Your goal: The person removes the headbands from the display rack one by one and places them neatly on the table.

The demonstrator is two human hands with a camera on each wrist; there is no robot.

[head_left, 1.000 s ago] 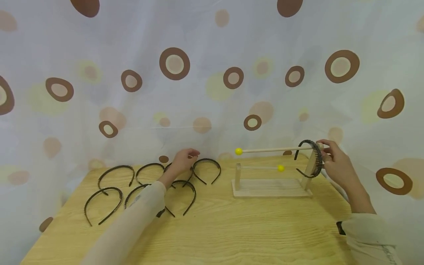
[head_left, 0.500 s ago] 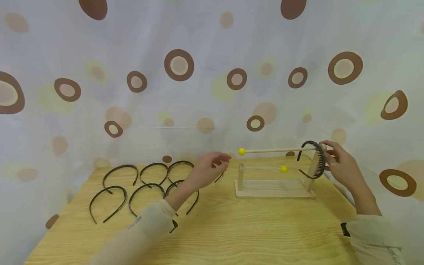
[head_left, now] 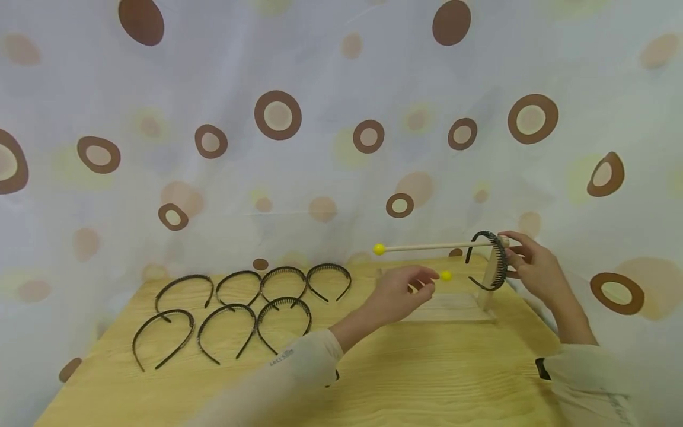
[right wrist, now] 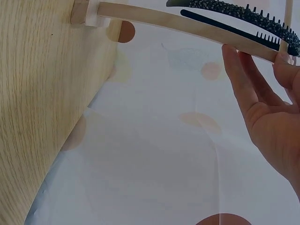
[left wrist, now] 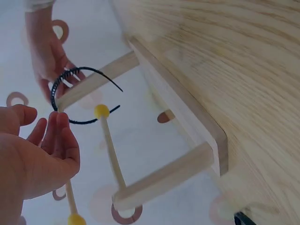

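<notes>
A black toothed headband (head_left: 501, 267) hangs round the upper rod (head_left: 427, 247) of a wooden stand (head_left: 453, 309), close to its right post. My right hand (head_left: 536, 267) grips the top of that post; in the right wrist view its fingers (right wrist: 236, 75) lie against the wood beside the sparkly headband (right wrist: 243, 16). My left hand (head_left: 402, 292) hovers in front of the stand, fingers loosely bent and holding nothing. Its fingertips are near the yellow ball (head_left: 445, 276) ending the lower rod. The hand hides the stand's left post in the head view; the left wrist view shows that post (left wrist: 164, 178).
Several black headbands (head_left: 226, 308) lie in two rows on the left of the wooden table (head_left: 416, 379). Another yellow ball (head_left: 379, 249) tips the upper rod's left end. A patterned curtain (head_left: 320, 160) hangs behind the table.
My left hand has moved right from above the headbands to the front of the stand, carrying nothing. My right hand and the hung headband stay in place at the post.
</notes>
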